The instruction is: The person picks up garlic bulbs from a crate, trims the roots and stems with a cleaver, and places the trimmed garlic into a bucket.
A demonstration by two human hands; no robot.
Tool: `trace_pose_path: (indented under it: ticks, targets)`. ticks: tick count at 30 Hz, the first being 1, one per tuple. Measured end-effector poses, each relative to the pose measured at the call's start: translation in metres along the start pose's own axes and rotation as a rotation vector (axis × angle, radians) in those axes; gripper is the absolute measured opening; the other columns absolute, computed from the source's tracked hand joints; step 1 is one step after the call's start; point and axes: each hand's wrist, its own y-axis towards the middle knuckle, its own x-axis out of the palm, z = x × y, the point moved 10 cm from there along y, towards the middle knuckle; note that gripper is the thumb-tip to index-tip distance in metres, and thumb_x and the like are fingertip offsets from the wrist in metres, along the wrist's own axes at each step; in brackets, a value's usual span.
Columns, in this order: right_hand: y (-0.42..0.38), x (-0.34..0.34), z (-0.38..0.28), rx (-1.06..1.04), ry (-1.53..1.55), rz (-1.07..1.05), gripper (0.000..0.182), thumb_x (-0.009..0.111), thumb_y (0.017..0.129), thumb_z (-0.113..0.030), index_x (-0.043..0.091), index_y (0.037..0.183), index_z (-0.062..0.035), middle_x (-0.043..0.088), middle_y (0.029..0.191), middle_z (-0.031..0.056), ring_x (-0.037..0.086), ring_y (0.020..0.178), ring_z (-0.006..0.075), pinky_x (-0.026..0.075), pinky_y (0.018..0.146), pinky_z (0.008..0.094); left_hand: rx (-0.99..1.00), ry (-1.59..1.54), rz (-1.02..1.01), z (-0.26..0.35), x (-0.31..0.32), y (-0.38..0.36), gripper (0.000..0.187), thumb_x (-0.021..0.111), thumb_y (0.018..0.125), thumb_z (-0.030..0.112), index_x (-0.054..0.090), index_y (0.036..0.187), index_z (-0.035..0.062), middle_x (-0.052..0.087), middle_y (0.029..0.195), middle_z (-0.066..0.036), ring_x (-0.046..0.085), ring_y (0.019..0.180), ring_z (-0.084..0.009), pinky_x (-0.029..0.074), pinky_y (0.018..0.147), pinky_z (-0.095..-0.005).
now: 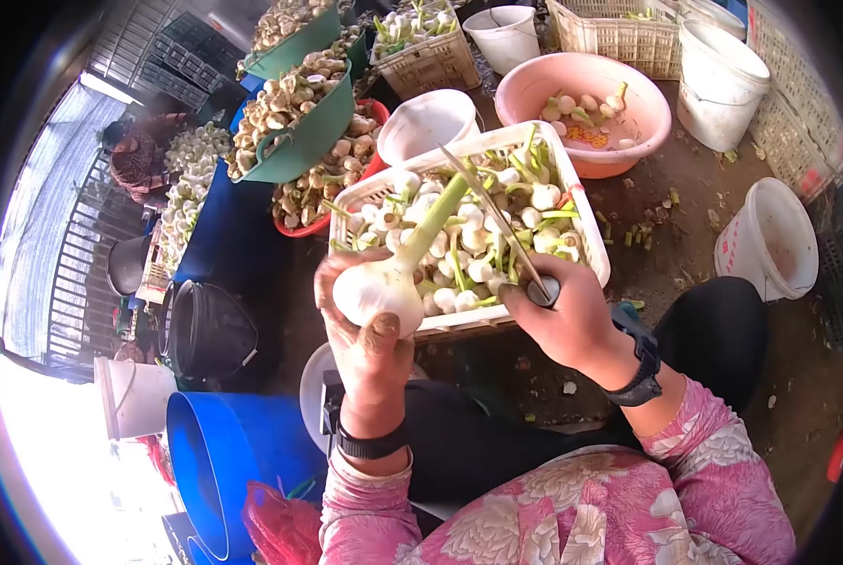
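Note:
In my left hand [374, 367] is a large white garlic bulb [374, 290], its thick green stem angling up and to the right. My fingers wrap round the bulb's left side, with the thumb on its near face. A knife [498, 218] is gripped in my right hand [577, 315], its blade slanting up and left so that the tip overlaps the upper end of the stem in this view. Behind both hands stands a white plastic crate [589, 224] filled with garlic bulbs, many with short green stems.
A pink basin [655, 111] holds some bulbs. White buckets [721, 94] stand at the right and back. Green tubs [294, 151] heaped with brownish garlic are at upper left, a blue barrel [280, 438] at lower left. Another person [137, 160] is far left. Stem scraps litter the floor.

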Motion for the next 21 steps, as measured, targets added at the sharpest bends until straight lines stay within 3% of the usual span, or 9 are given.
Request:
trace_pose_path:
  ticks: [3, 6, 8, 10, 14, 16, 18, 20, 21]
  targets:
    - [0.008, 0.001, -0.032, -0.041, 0.085, -0.114, 0.016, 0.063, 0.071, -0.017, 0.060, 0.073, -0.0020, 0.056, 0.061, 0.0158, 0.056, 0.057, 0.0334, 0.044, 0.053, 0.0365, -0.034, -0.098, -0.065, -0.001, 0.007, -0.002, 0.070, 0.078, 0.059, 0.030, 0.038, 0.112, 0.0087, 0.048, 0.104, -0.010, 0.052, 0.094, -0.0217, 0.046, 0.080, -0.0335]
    - [0.010, 0.019, 0.010, 0.091, -0.068, -0.294, 0.020, 0.062, 0.070, -0.020, 0.060, 0.071, -0.0005, 0.057, 0.062, 0.0178, 0.056, 0.057, 0.0334, 0.044, 0.053, 0.0376, -0.060, -0.120, -0.145, 0.007, 0.019, -0.004, 0.067, 0.078, 0.060, 0.032, 0.039, 0.110, 0.0093, 0.048, 0.103, -0.011, 0.053, 0.091, -0.0226, 0.048, 0.077, -0.0341]
    - [-0.039, 0.043, 0.099, 0.475, -0.165, -0.560, 0.025, 0.057, 0.072, -0.023, 0.063, 0.080, -0.0004, 0.061, 0.074, 0.0220, 0.060, 0.076, 0.0325, 0.046, 0.068, 0.0414, -0.116, -0.311, -0.174, 0.006, -0.004, 0.006, 0.067, 0.073, 0.062, 0.036, 0.038, 0.113, 0.0105, 0.047, 0.104, -0.012, 0.052, 0.080, -0.0240, 0.046, 0.066, -0.0329]
    - [-0.049, 0.026, 0.058, -0.068, -0.167, -0.136, 0.027, 0.057, 0.073, -0.024, 0.063, 0.082, 0.0012, 0.061, 0.076, 0.0227, 0.060, 0.079, 0.0325, 0.045, 0.071, 0.0414, -0.069, -0.196, -0.163, 0.018, -0.034, 0.012, 0.065, 0.071, 0.063, 0.039, 0.039, 0.112, 0.0109, 0.048, 0.101, -0.013, 0.054, 0.078, -0.0251, 0.048, 0.064, -0.0340]
    - [-0.008, -0.019, 0.053, 0.279, -0.163, -0.140, 0.027, 0.062, 0.073, -0.019, 0.061, 0.088, 0.0026, 0.064, 0.072, 0.0140, 0.060, 0.063, 0.0271, 0.046, 0.060, 0.0310, -0.264, -0.135, 0.348, 0.001, -0.153, -0.021, 0.038, 0.065, 0.076, 0.028, 0.050, 0.102, 0.0051, 0.057, 0.090, -0.011, 0.057, 0.083, -0.0185, 0.051, 0.064, -0.0300]
    - [-0.008, -0.037, 0.069, 0.401, 0.124, -0.050, 0.022, 0.062, 0.076, -0.016, 0.060, 0.090, 0.0015, 0.060, 0.065, 0.0039, 0.055, 0.054, 0.0165, 0.044, 0.053, 0.0282, -0.449, 0.287, 0.261, -0.030, -0.237, -0.042, 0.037, 0.063, 0.076, 0.028, 0.053, 0.101, 0.0031, 0.059, 0.088, -0.011, 0.060, 0.079, -0.0194, 0.051, 0.065, -0.0323]
    - [-0.014, -0.034, 0.065, 0.484, 0.285, -0.062, 0.019, 0.061, 0.078, -0.015, 0.060, 0.088, 0.0017, 0.054, 0.060, -0.0012, 0.048, 0.046, 0.0084, 0.039, 0.044, 0.0270, -0.682, 0.856, 0.531, -0.050, -0.299, -0.083, 0.020, 0.062, 0.078, 0.025, 0.056, 0.087, 0.0074, 0.057, 0.073, -0.005, 0.057, 0.063, -0.0178, 0.049, 0.053, -0.0276]
    - [-0.025, -0.026, 0.064, 0.486, 0.298, -0.051, 0.019, 0.061, 0.078, -0.016, 0.060, 0.087, 0.0014, 0.053, 0.059, -0.0015, 0.047, 0.045, 0.0074, 0.037, 0.041, 0.0260, -0.386, 1.290, 0.510, -0.019, -0.307, -0.071, 0.015, 0.063, 0.075, 0.019, 0.056, 0.077, 0.0055, 0.056, 0.070, -0.004, 0.055, 0.060, -0.0168, 0.045, 0.051, -0.0289]
    - [-0.020, -0.024, 0.060, 0.315, 0.245, -0.023, 0.019, 0.061, 0.079, -0.017, 0.060, 0.086, 0.0005, 0.050, 0.056, -0.0019, 0.045, 0.042, 0.0059, 0.035, 0.038, 0.0247, -0.235, 1.493, 0.465, -0.008, -0.306, -0.060, 0.014, 0.063, 0.074, 0.017, 0.056, 0.071, 0.0046, 0.056, 0.069, -0.004, 0.054, 0.058, -0.0163, 0.044, 0.050, -0.0296]
